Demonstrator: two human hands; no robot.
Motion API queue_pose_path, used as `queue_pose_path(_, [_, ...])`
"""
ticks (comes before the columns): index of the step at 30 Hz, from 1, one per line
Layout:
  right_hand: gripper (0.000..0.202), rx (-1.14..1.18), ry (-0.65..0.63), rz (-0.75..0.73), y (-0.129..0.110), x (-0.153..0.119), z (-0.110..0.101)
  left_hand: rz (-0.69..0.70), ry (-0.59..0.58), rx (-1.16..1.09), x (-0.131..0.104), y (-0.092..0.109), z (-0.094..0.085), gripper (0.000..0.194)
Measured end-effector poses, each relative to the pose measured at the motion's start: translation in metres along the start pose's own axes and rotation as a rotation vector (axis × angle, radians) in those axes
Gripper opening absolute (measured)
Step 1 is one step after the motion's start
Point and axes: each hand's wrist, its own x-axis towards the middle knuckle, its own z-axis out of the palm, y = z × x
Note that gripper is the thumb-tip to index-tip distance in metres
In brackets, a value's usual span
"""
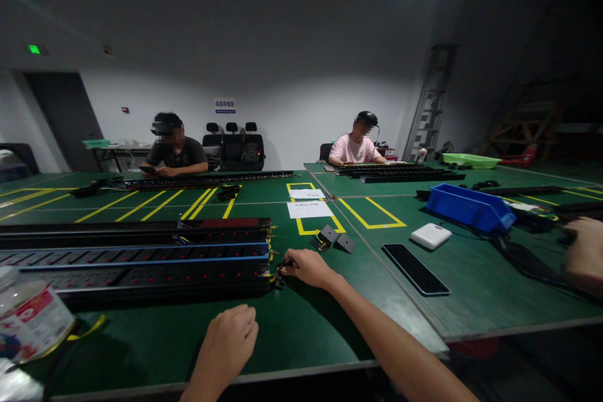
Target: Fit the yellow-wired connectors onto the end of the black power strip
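Long black power strips with red dots lie side by side at the left, their wired ends facing right. At the end of the nearest one, my right hand is closed, thumb and fingertips pinching a small black piece by yellow wires. My left hand is curled into a loose fist in front of the strips, near the table's front edge. Its palm side is hidden. Just beyond my right hand sit two small black end caps, one with wires beside it.
A phone, a white box and a blue bin are on the right. A labelled jar stands at the near left. Another person's hand shows at the right edge. Two people sit across the green table.
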Motion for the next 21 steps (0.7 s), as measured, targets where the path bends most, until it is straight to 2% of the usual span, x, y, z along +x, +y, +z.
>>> queue_pose_path(21, [0.026, -0.006, 0.003, -0.008, -0.0002, -0.0001, -0.0003, -0.004, -0.012, -0.003, 0.0004, -0.0006, -0.0005, 0.028])
